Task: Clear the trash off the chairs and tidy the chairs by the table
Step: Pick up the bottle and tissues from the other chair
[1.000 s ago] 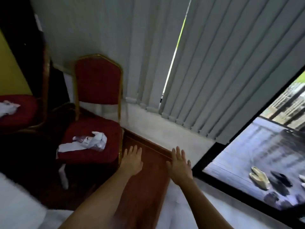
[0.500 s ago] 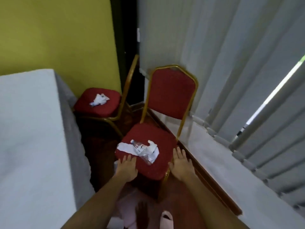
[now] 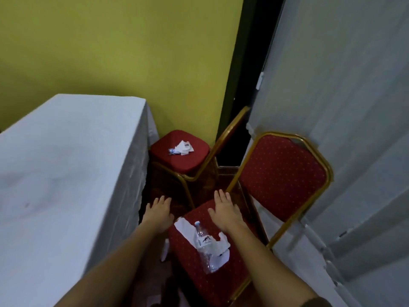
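Observation:
Two red padded chairs with gold frames stand in the corner. On the near chair [image 3: 281, 173] lie a crushed clear plastic bottle [image 3: 204, 244], a white paper strip [image 3: 184, 228] and a crumpled white wrapper [image 3: 221, 245]. The far chair [image 3: 180, 158] carries crumpled white paper [image 3: 182, 148] on its seat. My right hand [image 3: 224, 210] hovers open, palm down, over the back of the near seat, just beyond the bottle. My left hand [image 3: 158, 212] is open too, to the left of that seat and above the dark floor.
A table under a white cloth [image 3: 66, 173] fills the left, close to both chairs. Behind is a yellow-green wall [image 3: 132, 63]. Grey vertical blinds [image 3: 343, 107] hang on the right, touching the near chair's back. A narrow strip of dark floor separates table and chairs.
The view has swung left and closer to the chairs. Both hands have moved forward: the right hand is now over the near seat, the left beside it.

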